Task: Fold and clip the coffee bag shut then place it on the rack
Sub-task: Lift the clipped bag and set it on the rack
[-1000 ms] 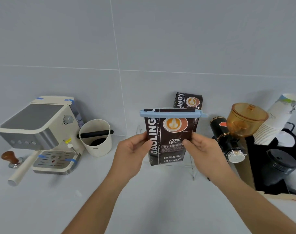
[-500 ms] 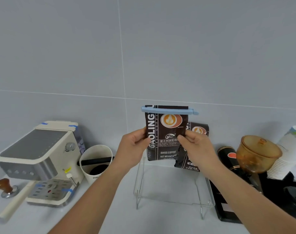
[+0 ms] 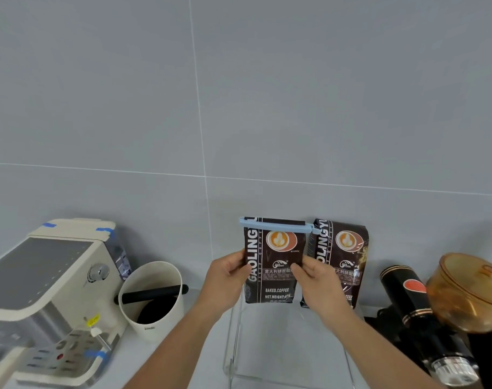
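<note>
The coffee bag (image 3: 272, 265), its folded top pinched under a light-blue clip (image 3: 277, 226), stands upright at the clear rack (image 3: 292, 343), gripped at its sides by the left hand (image 3: 226, 282) and right hand (image 3: 319, 287), just beside a second bag (image 3: 341, 256).

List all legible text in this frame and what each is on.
"GAOLING", "BAKED COFFEE", "BAKED.COFFEE", "NET.WEIGHT:" (number hidden): clipped coffee bag held by both hands.
"OLINGY" (partly hidden), "FEE" fragment: second coffee bag on the rack.
Chinese line on both bags: too blurred.
White cup small mark: too small.
Espresso machine yellow tag: unreadable.
</note>
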A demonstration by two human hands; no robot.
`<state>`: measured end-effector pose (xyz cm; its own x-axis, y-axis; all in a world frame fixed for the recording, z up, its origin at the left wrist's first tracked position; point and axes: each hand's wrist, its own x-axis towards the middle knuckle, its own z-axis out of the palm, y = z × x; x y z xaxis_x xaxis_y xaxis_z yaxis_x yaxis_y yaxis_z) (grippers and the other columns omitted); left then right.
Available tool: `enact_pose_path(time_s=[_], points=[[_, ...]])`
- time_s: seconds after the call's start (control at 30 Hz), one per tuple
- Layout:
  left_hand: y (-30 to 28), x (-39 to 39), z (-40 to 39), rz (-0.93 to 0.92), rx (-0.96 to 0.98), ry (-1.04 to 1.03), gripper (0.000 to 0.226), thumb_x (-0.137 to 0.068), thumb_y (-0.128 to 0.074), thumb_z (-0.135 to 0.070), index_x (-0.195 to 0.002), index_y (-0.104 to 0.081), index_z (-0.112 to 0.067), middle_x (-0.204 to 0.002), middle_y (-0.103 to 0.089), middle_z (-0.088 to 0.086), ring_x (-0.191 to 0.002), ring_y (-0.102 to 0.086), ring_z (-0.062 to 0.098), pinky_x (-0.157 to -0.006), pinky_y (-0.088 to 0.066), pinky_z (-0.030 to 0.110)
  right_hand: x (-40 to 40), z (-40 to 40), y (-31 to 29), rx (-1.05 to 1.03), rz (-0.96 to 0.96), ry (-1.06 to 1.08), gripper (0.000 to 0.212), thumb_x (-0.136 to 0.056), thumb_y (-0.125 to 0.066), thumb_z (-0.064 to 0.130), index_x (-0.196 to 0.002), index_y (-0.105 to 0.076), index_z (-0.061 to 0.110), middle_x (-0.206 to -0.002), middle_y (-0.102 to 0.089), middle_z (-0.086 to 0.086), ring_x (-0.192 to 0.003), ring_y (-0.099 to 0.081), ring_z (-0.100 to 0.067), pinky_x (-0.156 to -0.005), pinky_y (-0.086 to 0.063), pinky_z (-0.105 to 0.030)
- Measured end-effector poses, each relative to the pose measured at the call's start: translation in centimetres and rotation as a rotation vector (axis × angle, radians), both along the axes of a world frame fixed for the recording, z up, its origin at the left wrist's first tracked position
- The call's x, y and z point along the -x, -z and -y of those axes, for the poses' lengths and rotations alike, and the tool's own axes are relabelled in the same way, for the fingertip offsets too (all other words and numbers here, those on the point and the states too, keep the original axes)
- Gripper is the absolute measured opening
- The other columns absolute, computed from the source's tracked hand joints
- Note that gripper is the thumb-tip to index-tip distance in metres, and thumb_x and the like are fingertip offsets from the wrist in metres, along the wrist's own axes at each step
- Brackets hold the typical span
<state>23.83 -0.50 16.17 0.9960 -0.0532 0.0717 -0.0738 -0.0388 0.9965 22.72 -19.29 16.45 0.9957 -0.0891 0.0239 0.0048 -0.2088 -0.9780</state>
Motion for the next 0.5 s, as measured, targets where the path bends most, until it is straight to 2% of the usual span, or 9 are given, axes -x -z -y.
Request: enact_pose_path(time_s=[0.1,0.23,0.33,0.43,0.5], points=[[1.3,-0.7,0.0,-0.029,0.006,0.003,0.048,-0.091,-0.05,0.009,-0.1,-0.071,-0.033,-0.097,-0.078,-0.013,-0.097,-0.071,0.007,-0.078,-0.053,0.016,-0.6,0.0,1.1,0.02,-0.036,0.019,0.026,-0.094,-0.054,0.007,-0.091,-0.07,0.028,-0.095,-0.077,0.004,-0.087,-0.072,-0.007,-0.076,-0.058,-0.025],[2.6,-1.1,0.2,-0.036,0.013,0.005,0.045,-0.092,-0.05,0.008,-0.103,-0.071,-0.031,-0.098,-0.078,-0.012,-0.097,-0.071,0.008,-0.076,-0.054,0.016,-1.2,0.2,2.9,0.074,-0.057,0.016,0.023,-0.093,-0.056,0.013,-0.095,-0.072,0.029,-0.097,-0.077,0.008,-0.092,-0.071,-0.01,-0.089,-0.057,-0.043],[3.4,-1.4,0.3,-0.023,0.032,-0.04,0.04,-0.091,-0.052,0.009,-0.105,-0.071,-0.023,-0.096,-0.078,-0.011,-0.093,-0.072,0.007,-0.073,-0.054,0.014,-1.5,0.3,3.8,0.052,-0.048,0.024,0.024,-0.092,-0.058,0.013,-0.103,-0.071,0.03,-0.103,-0.076,0.009,-0.097,-0.07,-0.009,-0.092,-0.056,-0.043],[4.3,-1.5,0.4,-0.007,0.03,-0.099,0.031,-0.09,-0.056,0.007,-0.109,-0.07,-0.012,-0.1,-0.077,-0.005,-0.093,-0.072,0.009,-0.076,-0.056,0.018,-1.3,0.1,4.1,0.023,-0.023,0.038,0.028,-0.092,-0.059,0.009,-0.101,-0.068,0.033,-0.104,-0.076,0.007,-0.099,-0.07,-0.008,-0.092,-0.056,-0.04],[4.6,-1.5,0.5,0.014,0.007,-0.108,0.029,-0.091,-0.057,0.003,-0.109,-0.07,-0.015,-0.103,-0.077,-0.003,-0.094,-0.072,0.009,-0.08,-0.057,0.021,-1.3,0.0,4.3,-0.001,-0.013,0.053,0.03,-0.091,-0.059,0.007,-0.098,-0.067,0.036,-0.102,-0.077,0.005,-0.098,-0.07,-0.01,-0.089,-0.056,-0.038]])
